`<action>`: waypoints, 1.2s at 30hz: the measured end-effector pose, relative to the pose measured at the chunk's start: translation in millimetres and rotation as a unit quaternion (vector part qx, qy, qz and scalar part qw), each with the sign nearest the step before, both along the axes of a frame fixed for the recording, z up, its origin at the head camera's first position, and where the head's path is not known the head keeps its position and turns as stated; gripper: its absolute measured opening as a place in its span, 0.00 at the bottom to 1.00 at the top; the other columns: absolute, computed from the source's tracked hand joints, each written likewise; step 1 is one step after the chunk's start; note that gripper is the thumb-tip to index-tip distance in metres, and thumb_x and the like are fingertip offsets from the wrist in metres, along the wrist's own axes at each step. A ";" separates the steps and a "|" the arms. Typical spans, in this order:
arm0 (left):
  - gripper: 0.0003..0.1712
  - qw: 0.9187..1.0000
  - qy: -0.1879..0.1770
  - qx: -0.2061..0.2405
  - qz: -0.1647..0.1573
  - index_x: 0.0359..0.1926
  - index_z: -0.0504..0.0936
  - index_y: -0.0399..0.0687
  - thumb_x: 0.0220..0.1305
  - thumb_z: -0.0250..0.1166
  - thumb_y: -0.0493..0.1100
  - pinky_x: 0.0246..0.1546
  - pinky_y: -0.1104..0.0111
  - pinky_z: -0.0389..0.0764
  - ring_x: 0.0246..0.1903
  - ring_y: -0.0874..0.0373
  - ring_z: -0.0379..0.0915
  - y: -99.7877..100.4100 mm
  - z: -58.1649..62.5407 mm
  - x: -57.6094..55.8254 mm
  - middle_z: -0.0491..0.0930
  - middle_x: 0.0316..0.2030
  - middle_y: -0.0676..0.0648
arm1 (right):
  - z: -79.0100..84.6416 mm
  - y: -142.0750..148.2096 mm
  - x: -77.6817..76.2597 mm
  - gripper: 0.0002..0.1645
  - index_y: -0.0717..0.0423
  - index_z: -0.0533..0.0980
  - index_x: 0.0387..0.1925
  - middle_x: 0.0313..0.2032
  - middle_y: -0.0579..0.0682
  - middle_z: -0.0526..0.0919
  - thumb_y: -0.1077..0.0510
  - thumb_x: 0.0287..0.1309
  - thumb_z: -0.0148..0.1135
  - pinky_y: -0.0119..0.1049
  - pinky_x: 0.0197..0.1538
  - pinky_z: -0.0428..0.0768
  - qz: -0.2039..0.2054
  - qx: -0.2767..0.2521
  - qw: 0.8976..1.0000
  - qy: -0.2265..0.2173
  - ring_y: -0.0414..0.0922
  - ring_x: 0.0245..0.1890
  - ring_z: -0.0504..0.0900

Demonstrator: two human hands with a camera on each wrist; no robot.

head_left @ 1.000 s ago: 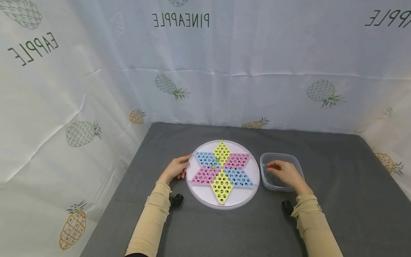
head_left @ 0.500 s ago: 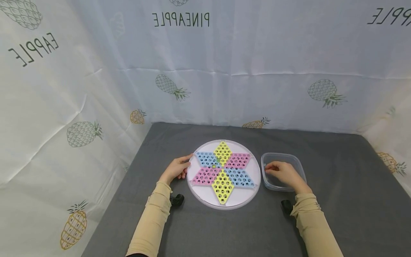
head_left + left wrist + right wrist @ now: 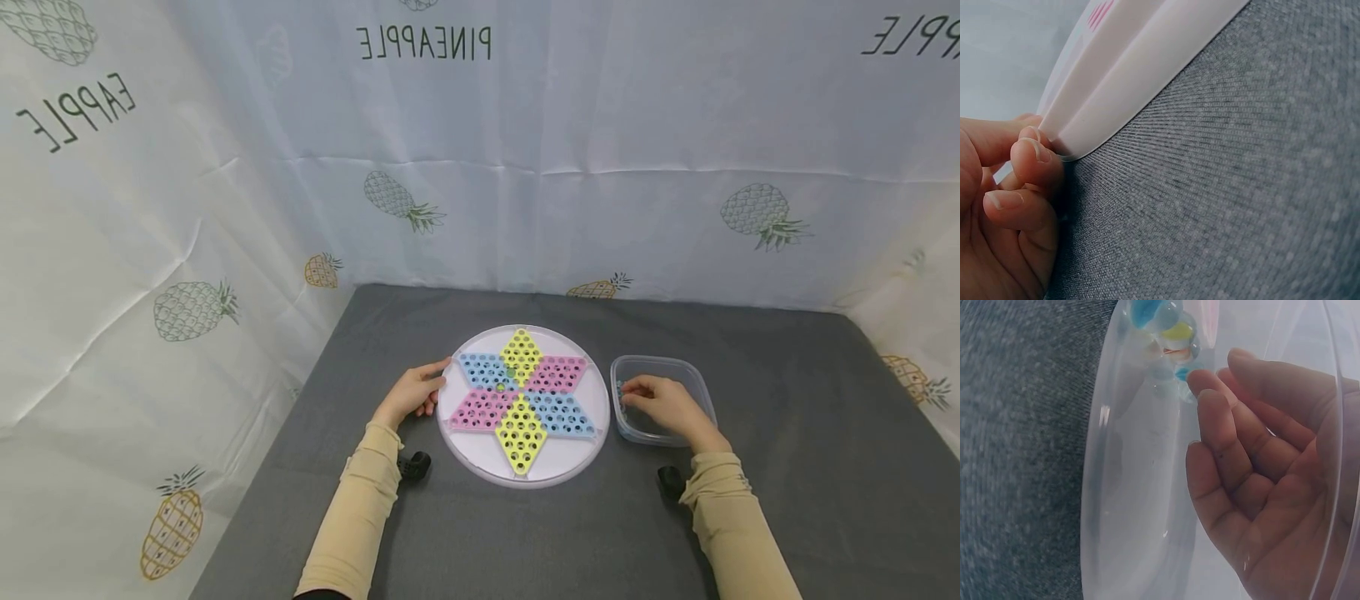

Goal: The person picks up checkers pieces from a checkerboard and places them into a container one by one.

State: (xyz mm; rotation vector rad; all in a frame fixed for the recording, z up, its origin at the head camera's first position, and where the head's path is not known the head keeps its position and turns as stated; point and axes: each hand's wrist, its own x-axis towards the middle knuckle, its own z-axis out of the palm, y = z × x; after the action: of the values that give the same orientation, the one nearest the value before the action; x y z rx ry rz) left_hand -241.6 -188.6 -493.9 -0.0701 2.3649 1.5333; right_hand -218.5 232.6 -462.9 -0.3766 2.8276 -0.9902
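Note:
A round white Chinese checkers board (image 3: 472,450) bears a star of yellow, pink and blue holes. Two green marbles (image 3: 500,387) sit in holes near its middle. My left hand (image 3: 408,397) holds the board's left edge; in the left wrist view its fingertips (image 3: 1038,153) are bent against the white rim. To the right stands a clear plastic container (image 3: 703,392), with my right hand (image 3: 669,408) reaching inside. The right wrist view shows loosely bent fingers close to several glass marbles (image 3: 1175,334) gathered at one end. Nothing is visible in that hand; whether a fingertip touches a marble I cannot tell.
Dark grey cloth (image 3: 525,542) covers the table. A white curtain (image 3: 480,225) printed with pineapples hangs along the back and sides. Black wrist-worn devices (image 3: 414,467) show under both forearms.
My right hand stays in the container with only slight finger movement by the marbles. My left hand remains at the board's edge. The view has shifted slightly.

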 end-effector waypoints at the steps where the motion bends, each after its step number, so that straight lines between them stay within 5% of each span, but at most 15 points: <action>1: 0.27 1.000 0.000 0.000 0.000 0.66 0.66 0.61 0.67 0.55 0.44 0.13 0.71 0.62 0.10 0.62 0.62 0.2 0.3 -0.1 0.67 0.14 0.50 | -0.8 0.7 0.1 0.18 0.60 0.79 0.41 0.34 0.54 0.84 0.50 0.59 0.59 0.43 0.38 0.77 -0.001 -0.002 1.000 0.002 0.46 0.34 0.80; 15: 0.27 1.000 -0.002 0.007 -0.003 0.66 0.66 0.62 0.67 0.54 0.43 0.14 0.71 0.62 0.10 0.62 0.62 -0.6 -0.1 -1.1 0.66 0.15 0.50 | 4.5 7.3 4.3 0.23 0.55 0.78 0.49 0.42 0.55 0.83 0.43 0.62 0.54 0.42 0.40 0.77 -0.045 0.001 0.999 -0.005 0.48 0.41 0.80; 36: 0.26 1.000 -0.005 0.001 -0.005 0.66 0.66 0.63 0.67 0.54 0.45 0.14 0.71 0.63 0.11 0.61 0.62 -1.1 -2.3 -2.9 0.67 0.15 0.51 | 32.0 -16.1 10.5 0.25 0.54 0.76 0.52 0.47 0.55 0.81 0.43 0.63 0.52 0.44 0.46 0.78 -0.031 -0.057 0.997 0.037 0.50 0.46 0.79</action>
State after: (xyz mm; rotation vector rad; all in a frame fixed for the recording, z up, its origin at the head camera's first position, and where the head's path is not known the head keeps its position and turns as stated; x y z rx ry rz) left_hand -244.6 -189.7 -496.2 -0.0649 2.3518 1.5270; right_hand -208.0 216.5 -431.0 -0.3454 2.8738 -1.1769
